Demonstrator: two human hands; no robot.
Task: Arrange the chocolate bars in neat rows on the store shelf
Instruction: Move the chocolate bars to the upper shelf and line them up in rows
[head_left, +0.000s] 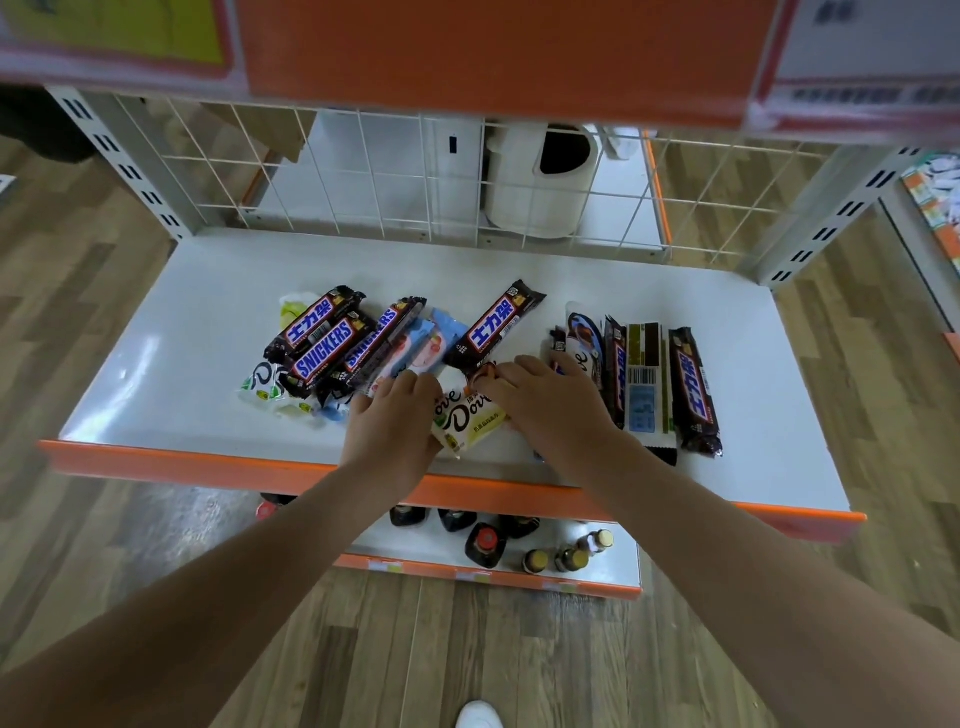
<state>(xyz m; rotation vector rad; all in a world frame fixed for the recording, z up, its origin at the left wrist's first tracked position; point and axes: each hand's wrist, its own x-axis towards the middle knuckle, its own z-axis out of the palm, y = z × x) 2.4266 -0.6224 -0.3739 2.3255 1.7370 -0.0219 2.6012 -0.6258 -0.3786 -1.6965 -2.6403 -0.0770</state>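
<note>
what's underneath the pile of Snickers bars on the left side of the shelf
Under the Snickers pile, pale Dove packets stick out: green-and-white at the left, pink and blue at the right. How many lie beneath is covered.

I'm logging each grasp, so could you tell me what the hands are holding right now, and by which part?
The right hand pinches the near end of a dark Snickers bar. The left hand rests on the pale Dove bars; whether it grips one cannot be told.
</note>
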